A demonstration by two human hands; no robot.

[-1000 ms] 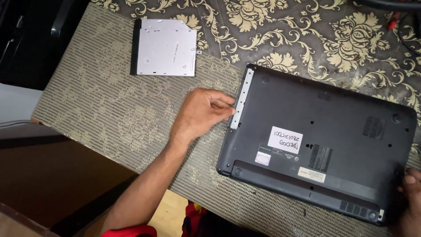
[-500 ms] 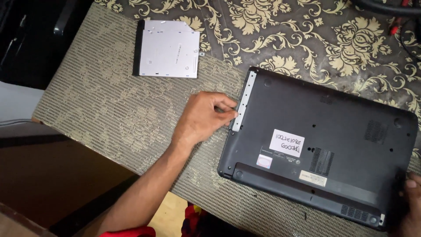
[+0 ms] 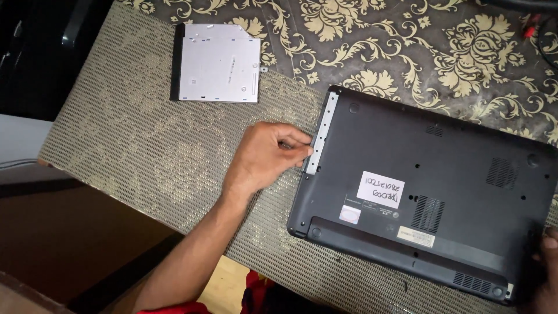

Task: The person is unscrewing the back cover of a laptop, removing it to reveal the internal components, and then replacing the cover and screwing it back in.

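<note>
A dark grey laptop lies upside down on the worktop, which has a woven mat over a flowery cloth. Its bottom side faces up, with white stickers near the middle.

The left hand is at the laptop's left edge. Its fingertips pinch a thin silver strip that runs along that edge, where there is an open slot. The grip is narrow and tight, with the thumb and fingers closed on the strip's lower end.

The right hand is only partly in view at the far right corner. It rests on the laptop's edge and seems to hold it steady. I cannot tell how its fingers are set, because most of it is out of view.

A flat silver disc drive with a black front lies well apart from the laptop, near the top left of the mat.

To do this step well, I think the pinch should stay flat and level with the slot. The strip looks thin, so it could bend if it is twisted or pushed up. A slow, straight move along the line of the slot seems best. The other hand should keep pressing the laptop down so it does not slide on the mat. The fingers should stay on the strip's edge, not poke into the slot.
</note>
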